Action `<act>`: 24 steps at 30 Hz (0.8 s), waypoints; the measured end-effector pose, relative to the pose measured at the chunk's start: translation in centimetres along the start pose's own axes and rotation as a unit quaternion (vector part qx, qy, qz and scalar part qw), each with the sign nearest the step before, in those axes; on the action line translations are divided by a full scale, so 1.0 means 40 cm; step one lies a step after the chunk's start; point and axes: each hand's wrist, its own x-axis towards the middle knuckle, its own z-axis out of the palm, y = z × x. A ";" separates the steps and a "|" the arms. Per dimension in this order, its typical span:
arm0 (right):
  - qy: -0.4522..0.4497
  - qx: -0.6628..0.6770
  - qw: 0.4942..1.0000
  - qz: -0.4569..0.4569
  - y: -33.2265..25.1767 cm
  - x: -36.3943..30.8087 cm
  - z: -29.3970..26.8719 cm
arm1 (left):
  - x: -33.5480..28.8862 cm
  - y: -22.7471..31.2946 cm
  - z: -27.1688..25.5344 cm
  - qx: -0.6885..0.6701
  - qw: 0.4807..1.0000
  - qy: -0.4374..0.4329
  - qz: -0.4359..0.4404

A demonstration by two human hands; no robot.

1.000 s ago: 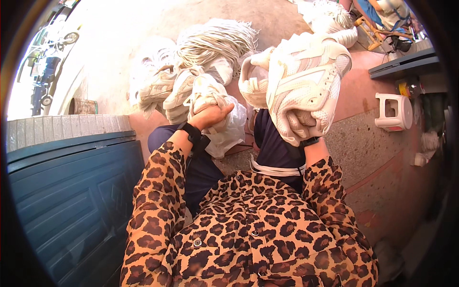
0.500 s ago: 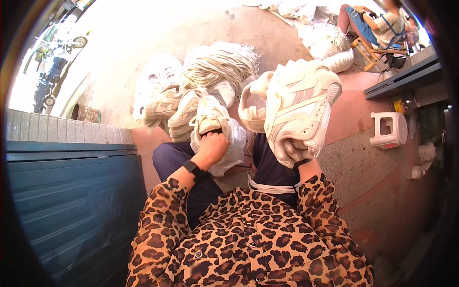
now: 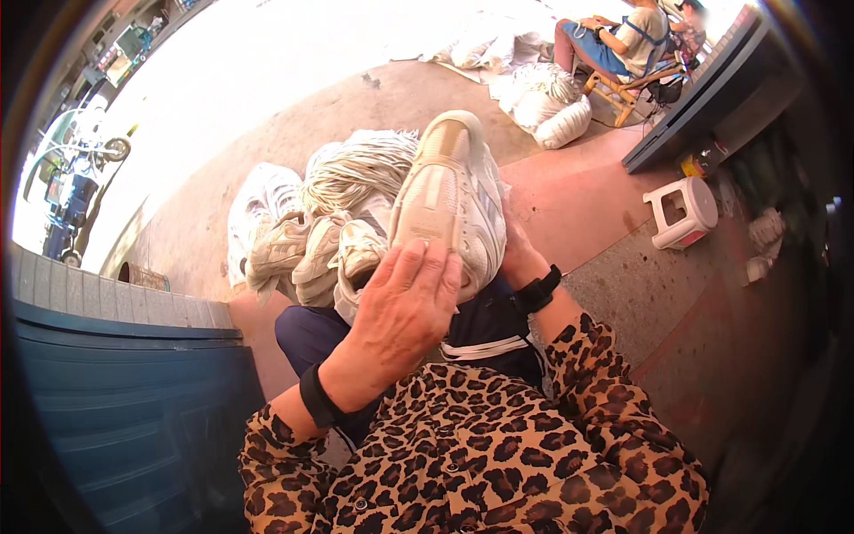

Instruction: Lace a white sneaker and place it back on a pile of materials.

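A cream and beige sneaker upper (image 3: pixel 436 191) is held up in front of me, its rounded end pointing away. My left hand (image 3: pixel 405 298) rests its fingers over the near part of it, thumb hidden. From the right side, my right hand (image 3: pixel 523 254) grips the same upper, with its fingers mostly hidden behind. Just left of my left hand sits another cream sneaker upper (image 3: pixel 360 249) with a dark opening. Further left are more beige uppers (image 3: pixel 280 245) and a pair of white ones (image 3: pixel 258 200). Behind them lies a thick bundle of pale laces (image 3: pixel 356 173).
White cords (image 3: pixel 485 347) lie across my thigh. At left stands a blue panel (image 3: pixel 124 400) below a tiled ledge (image 3: pixel 116 280). A white stool (image 3: pixel 680 212) is at right, under a dark ledge (image 3: pixel 694 98). A seated person (image 3: pixel 623 40) and white bundles (image 3: pixel 543 102) are beyond.
My left hand has left the upper on the left and come onto the one in my right hand. That upper has moved toward the middle and turned. The view has shifted.
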 end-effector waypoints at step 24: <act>0.178 -0.415 0.892 0.019 0.023 -0.170 0.181 | -0.201 0.007 0.154 -0.637 0.663 0.126 -0.373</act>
